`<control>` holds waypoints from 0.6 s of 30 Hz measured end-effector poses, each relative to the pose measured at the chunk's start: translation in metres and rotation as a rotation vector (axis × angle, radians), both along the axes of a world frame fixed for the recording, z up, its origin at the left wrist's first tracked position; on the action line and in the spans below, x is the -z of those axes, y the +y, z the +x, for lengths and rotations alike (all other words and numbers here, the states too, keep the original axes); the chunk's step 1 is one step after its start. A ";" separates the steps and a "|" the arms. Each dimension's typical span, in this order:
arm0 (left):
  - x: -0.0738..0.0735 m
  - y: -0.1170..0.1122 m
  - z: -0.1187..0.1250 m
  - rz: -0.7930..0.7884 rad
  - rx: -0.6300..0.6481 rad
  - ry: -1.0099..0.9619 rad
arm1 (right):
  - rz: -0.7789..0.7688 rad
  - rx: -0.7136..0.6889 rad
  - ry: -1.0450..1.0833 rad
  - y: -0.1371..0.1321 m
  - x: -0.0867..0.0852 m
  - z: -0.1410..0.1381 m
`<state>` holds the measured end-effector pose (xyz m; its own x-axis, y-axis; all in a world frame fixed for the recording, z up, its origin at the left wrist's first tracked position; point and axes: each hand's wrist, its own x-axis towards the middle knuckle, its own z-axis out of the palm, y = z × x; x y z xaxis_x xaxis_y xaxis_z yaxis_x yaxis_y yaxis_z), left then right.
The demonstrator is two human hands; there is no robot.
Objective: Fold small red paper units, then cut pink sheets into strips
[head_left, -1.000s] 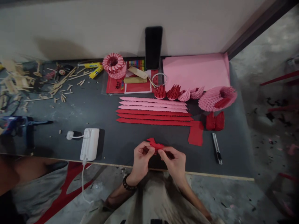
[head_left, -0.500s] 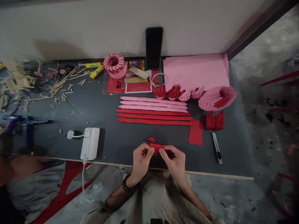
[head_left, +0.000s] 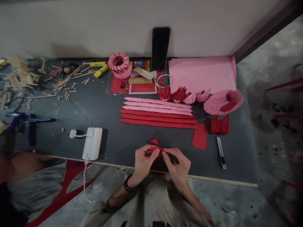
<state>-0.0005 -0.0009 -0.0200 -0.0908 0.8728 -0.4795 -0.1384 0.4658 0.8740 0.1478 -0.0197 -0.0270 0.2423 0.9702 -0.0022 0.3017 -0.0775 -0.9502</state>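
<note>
My left hand point(head_left: 142, 163) and my right hand point(head_left: 178, 163) meet just above the near edge of the dark table point(head_left: 113, 142). Both pinch one small folded red paper piece point(head_left: 157, 149) between thumb and fingers. A finished red paper triangle point(head_left: 154, 141) lies on the table just beyond the hands. Farther back lie long rows of joined pink units point(head_left: 156, 105) and red units point(head_left: 158, 118). A stack of red paper slips point(head_left: 200, 136) sits to the right of my right hand.
A utility knife point(head_left: 221, 152) lies at the right, a white power bank point(head_left: 92, 143) with cable at the left. A phone point(head_left: 160, 48) leans on the wall behind pink paper sheets point(head_left: 201, 74), a pink folded bowl point(head_left: 223, 101) and a striped ring point(head_left: 120, 65). Wooden sticks point(head_left: 59, 86) litter the far left.
A red triangle that was at my fingers a second ago now lies on the table. My hands hold a fresh red piece and have folded it narrower.
</note>
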 end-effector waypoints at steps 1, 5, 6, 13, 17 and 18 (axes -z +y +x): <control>-0.001 0.000 0.000 -0.007 -0.009 -0.004 | 0.013 -0.004 -0.025 0.000 0.000 0.000; -0.003 0.001 0.003 -0.021 -0.029 -0.035 | 0.063 -0.001 -0.023 0.002 -0.003 0.001; -0.003 0.001 0.003 -0.021 -0.035 -0.055 | 0.095 -0.007 -0.014 0.003 -0.003 0.001; -0.003 0.001 0.008 -0.045 -0.109 -0.194 | 0.276 -0.086 -0.074 0.005 -0.001 0.006; -0.006 0.001 0.007 -0.057 -0.095 -0.199 | 0.299 -0.114 -0.148 0.002 0.002 0.009; -0.007 0.002 0.006 -0.057 -0.087 -0.193 | 0.298 -0.121 -0.164 0.001 0.004 0.009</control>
